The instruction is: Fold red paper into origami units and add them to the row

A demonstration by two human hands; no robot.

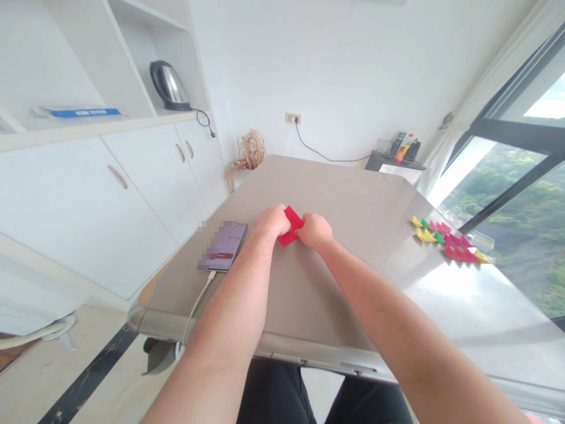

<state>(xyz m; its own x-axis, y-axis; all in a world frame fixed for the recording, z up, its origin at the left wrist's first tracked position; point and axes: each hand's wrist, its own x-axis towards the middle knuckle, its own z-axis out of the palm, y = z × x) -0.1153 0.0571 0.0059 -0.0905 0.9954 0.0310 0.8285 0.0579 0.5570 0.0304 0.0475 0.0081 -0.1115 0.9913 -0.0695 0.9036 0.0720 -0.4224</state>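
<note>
A small piece of red folded paper (289, 237) is between my two hands, above the middle of the grey-brown table (326, 188). My left hand (272, 220) is closed on its left side, and my right hand (316, 228) pinches its right side with the thumb on the near face. Part of the paper is hidden behind the fingers, so its full folded shape does not show. Off at the table's right side stand several small folded paper pieces (457, 240) in yellow, green, pink and red, set in rows.
Left of my arm a phone (227, 247) lies on the table, its white cable (196, 303) running over the front edge. Beyond the far right corner, bottles (404, 148) stand on a dark cabinet (375, 160). A kettle (170, 88) sits on the left shelf; windows line the right.
</note>
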